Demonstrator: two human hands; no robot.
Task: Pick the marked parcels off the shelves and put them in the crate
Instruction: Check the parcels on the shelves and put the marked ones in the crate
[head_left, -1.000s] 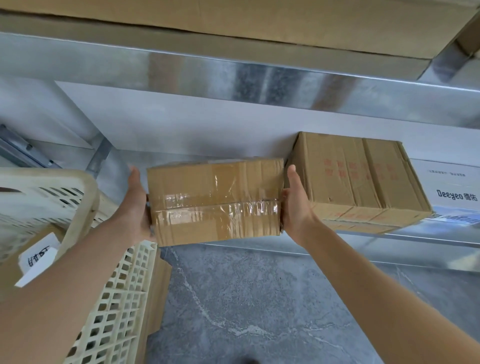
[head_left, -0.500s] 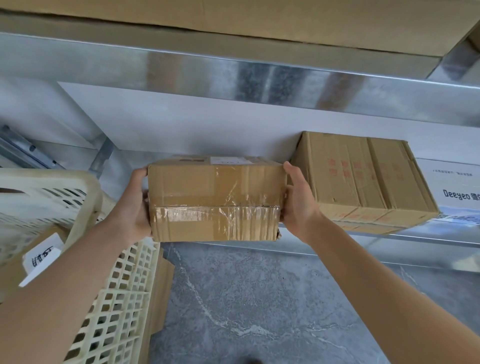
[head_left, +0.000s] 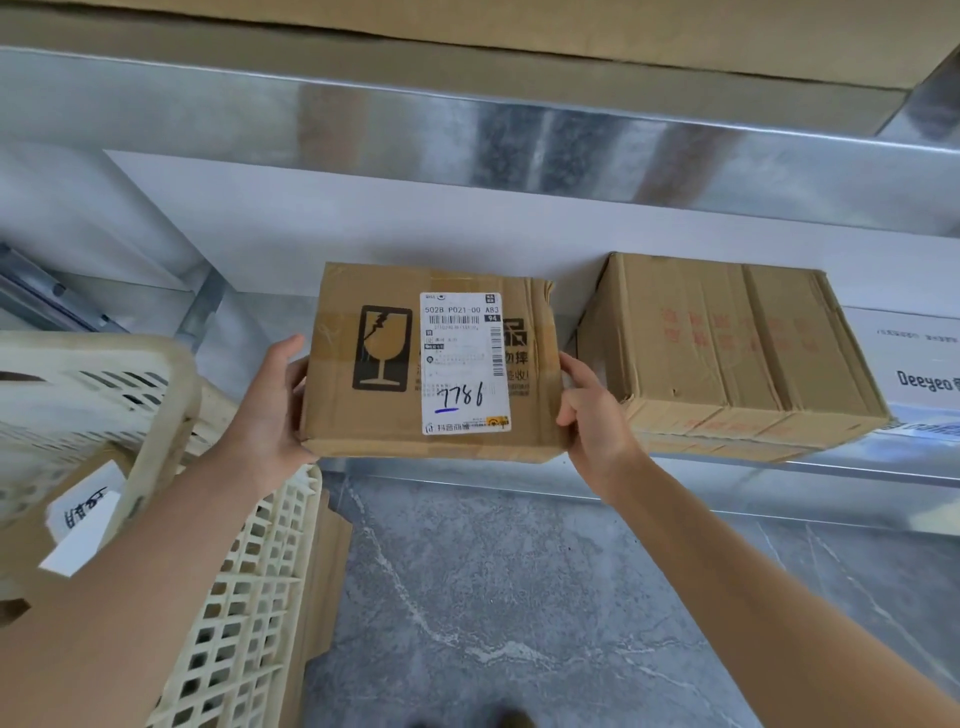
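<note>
A brown cardboard parcel (head_left: 374, 421) is held in front of the metal shelf, its top face tilted toward me. That face shows a fragile-glass symbol and a white shipping label with "7786" handwritten and underlined in blue. My left hand (head_left: 265, 415) grips its left side, thumb on the upper edge. Its right side is gripped by my right hand (head_left: 592, 415). A cream plastic lattice crate (head_left: 249, 587) stands at the lower left and holds a brown parcel (head_left: 31, 551) with a white label.
A second taped cardboard box (head_left: 727, 358) sits on the shelf (head_left: 779, 467) just right of my right hand. Further right lies a white "Deeyeo" box (head_left: 919, 364). Another shelf (head_left: 467, 135) with cardboard runs overhead. Grey marbled floor (head_left: 519, 597) lies below.
Both hands have rotated the parcel toward me. The taped side that faced me has turned down, and the labelled top face has come into view.
</note>
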